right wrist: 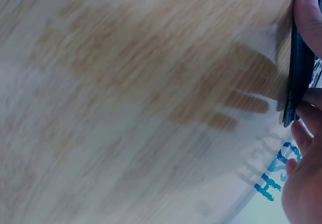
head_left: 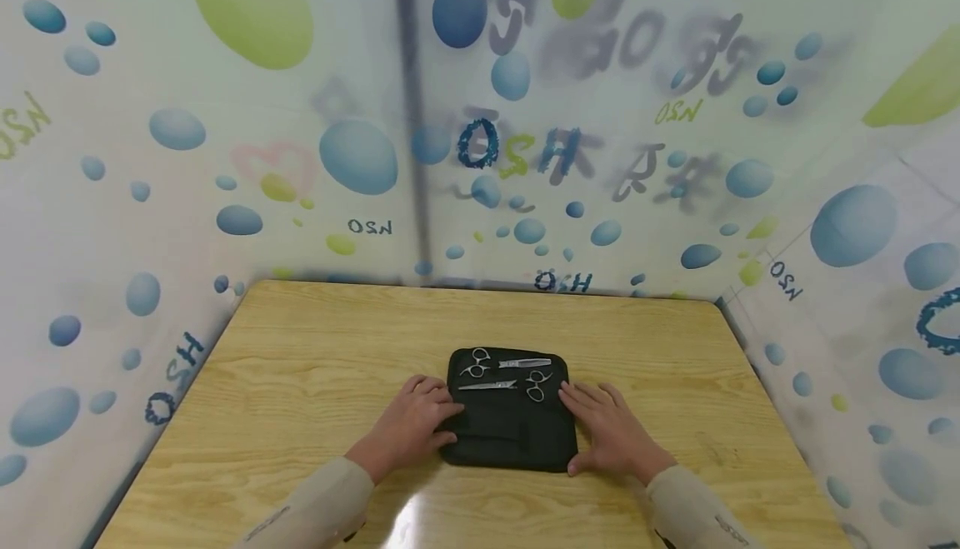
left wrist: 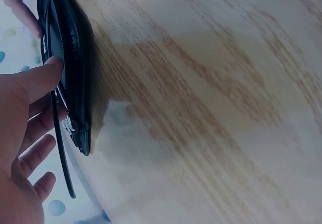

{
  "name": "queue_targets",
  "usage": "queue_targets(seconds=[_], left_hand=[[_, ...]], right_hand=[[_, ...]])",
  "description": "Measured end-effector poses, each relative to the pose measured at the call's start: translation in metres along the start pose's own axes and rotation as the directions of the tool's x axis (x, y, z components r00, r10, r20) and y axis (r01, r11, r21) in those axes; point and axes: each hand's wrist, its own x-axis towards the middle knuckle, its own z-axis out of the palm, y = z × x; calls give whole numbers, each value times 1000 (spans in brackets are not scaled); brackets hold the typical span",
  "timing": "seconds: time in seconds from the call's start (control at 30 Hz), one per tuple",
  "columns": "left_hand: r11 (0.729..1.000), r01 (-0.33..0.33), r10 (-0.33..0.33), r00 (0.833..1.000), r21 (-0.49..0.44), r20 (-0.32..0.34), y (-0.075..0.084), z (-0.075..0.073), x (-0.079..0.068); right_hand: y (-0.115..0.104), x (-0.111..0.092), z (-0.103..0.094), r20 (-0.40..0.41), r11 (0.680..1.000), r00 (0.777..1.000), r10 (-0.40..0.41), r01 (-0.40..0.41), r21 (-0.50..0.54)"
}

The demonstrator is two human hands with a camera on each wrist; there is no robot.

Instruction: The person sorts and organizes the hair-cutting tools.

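Note:
A flat black zip case (head_left: 487, 449) lies on the wooden table, its upper face toward me. Two pairs of silver hair scissors show on it: one pair (head_left: 491, 386) has plain blades, and thinning scissors (head_left: 525, 363) point the other way. At the case's left edge, my left hand (head_left: 412, 422) grips the rim between thumb and fingers; the left wrist view shows a thin black flap standing off there. My right hand (head_left: 611, 432) rests along the right edge, fingers fairly straight and thumb at the near corner. Its palm is hidden.
The wooden table (head_left: 322, 349) reaches back to a pale wall (head_left: 360, 257) printed with blue and green bubbles and lettering. Similar walls stand close on the left and right. Light glares on the tabletop near the left sleeve (head_left: 322, 503).

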Motion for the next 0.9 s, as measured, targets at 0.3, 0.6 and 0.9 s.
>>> queue_targets(seconds=[0.3,0.6,0.9], left_hand=[[1000,-3,3,1000,-1,-28,0,5,1],[999,-36,37,998,14,-47,4,11,6],[999,-41,41,999,18,-20,14,13,15]], right_hand=[[-5,0,-4,6,1000,1000,-4,4,-2],[-5,-1,-6,2,1000,1000,-21,21,2],[-6,0,-4,25,1000,1000,-16,16,17]])
